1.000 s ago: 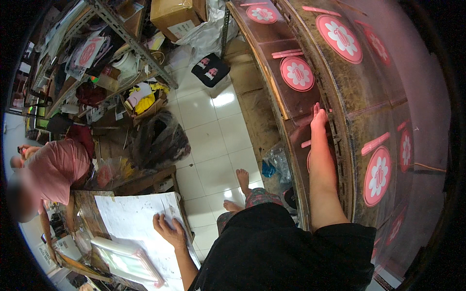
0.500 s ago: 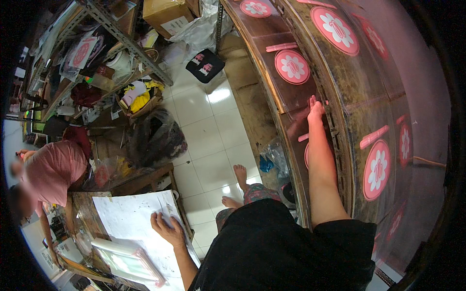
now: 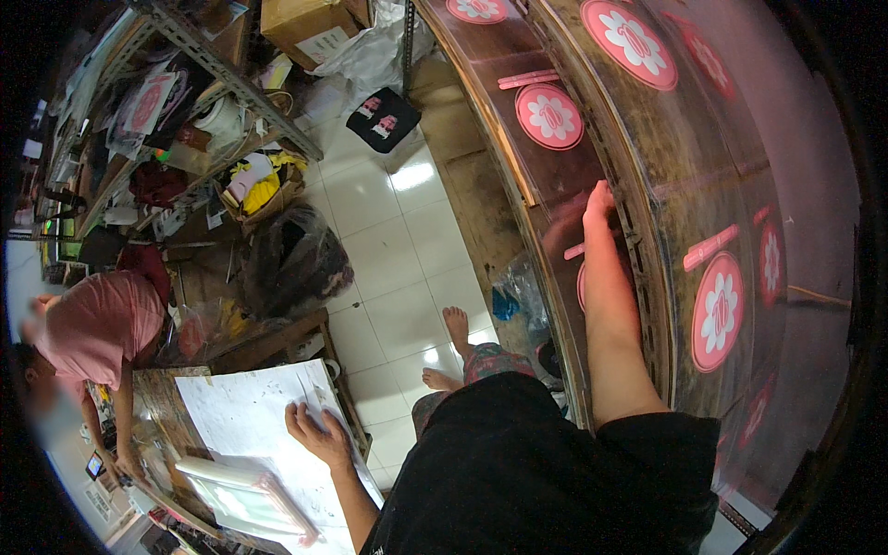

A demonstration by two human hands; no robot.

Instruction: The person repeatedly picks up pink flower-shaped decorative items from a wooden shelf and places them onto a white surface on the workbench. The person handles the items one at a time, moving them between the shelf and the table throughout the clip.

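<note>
My left hand (image 3: 319,435) lies flat with fingers apart on a large white sheet (image 3: 245,393) that covers a worktable. On the same sheet, to the left, rests a framed panel (image 3: 242,498) with a pale flower shape. My right arm stretches forward over a long dark board (image 3: 562,171) on the right. At its end my right hand (image 3: 599,201) is at the board's inner edge, under reddish light; its fingers are mostly hidden. Ahead of it on the board is a pink disc with a white flower (image 3: 548,117). Another pink disc is partly covered by my forearm.
A second board (image 3: 689,190) runs alongside, with more pink flower discs (image 3: 718,313). A co-worker in a pink shirt (image 3: 102,324) bends over the table at left. Shelving (image 3: 236,79), a cardboard box (image 3: 310,30), a plastic-wrapped dark bundle (image 3: 296,264) and black printed cloth (image 3: 383,120) stand or lie around.
My right hand's fingers, stretched forward before, now barely show. My left hand stays on the sheet. The co-worker has shifted, with the arms closer together over the table.
</note>
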